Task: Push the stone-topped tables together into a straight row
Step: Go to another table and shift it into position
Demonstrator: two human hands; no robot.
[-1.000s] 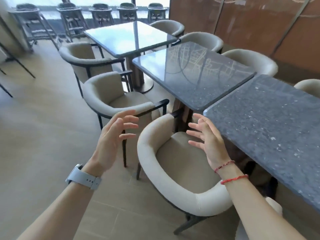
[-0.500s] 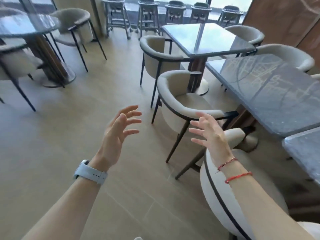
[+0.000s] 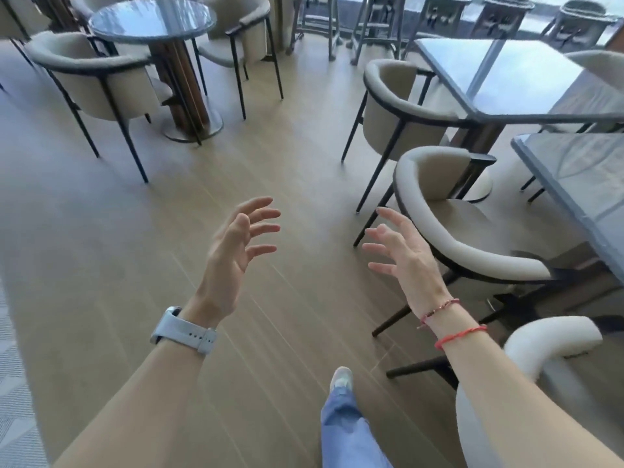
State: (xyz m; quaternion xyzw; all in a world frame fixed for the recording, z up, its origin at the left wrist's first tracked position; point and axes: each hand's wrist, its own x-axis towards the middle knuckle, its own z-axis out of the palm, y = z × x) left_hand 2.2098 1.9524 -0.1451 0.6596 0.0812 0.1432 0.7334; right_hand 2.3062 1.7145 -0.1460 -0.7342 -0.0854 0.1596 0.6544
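Observation:
Two square stone-topped tables show at the right: the far table (image 3: 516, 79) near the window and the nearer table (image 3: 580, 184) cut by the right edge, with a gap between them. My left hand (image 3: 233, 251) and my right hand (image 3: 401, 255) float in front of me over the wooden floor, fingers spread, holding nothing. Both hands are well apart from the tables. My right hand is just left of a beige armchair (image 3: 449, 228) that stands by the nearer table.
A second armchair (image 3: 398, 99) stands by the far table, and a third chair's arm (image 3: 547, 342) is at my lower right. A round table (image 3: 152, 18) with chairs (image 3: 94, 76) stands at the far left. Bar stools (image 3: 378, 15) line the window. Open floor lies ahead.
The view has swung left and forward, so the stone tables slid to the right edge and the round table came into view. Both hands stay spread and empty. My foot steps forward.

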